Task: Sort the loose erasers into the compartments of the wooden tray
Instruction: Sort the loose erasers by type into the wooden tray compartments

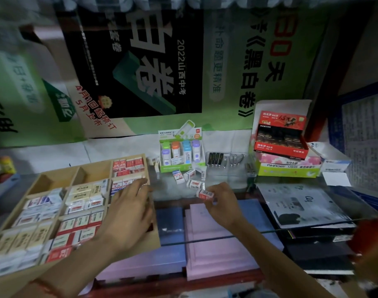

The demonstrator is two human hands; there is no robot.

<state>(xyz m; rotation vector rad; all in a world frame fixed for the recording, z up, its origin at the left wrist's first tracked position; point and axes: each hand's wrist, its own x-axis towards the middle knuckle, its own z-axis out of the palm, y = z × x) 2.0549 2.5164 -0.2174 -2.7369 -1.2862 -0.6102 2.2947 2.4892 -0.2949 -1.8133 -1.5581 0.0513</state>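
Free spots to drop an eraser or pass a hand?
Free: in the tray, the two back-left compartments; the glass between loose erasers and AIHAO box, before the clippers. Crowded: other compartments, glass by the display box. Right hand holds an eraser.

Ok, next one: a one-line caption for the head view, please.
Left hand spread over the wooden tray, right hand pinching a red-and-white eraser, more loose erasers lying on the glass counter beyond.

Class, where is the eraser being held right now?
Head view, just right of centre: the right hand pinches the red-and-white eraser above the glass counter, right of the wooden tray, nearer than the loose erasers.
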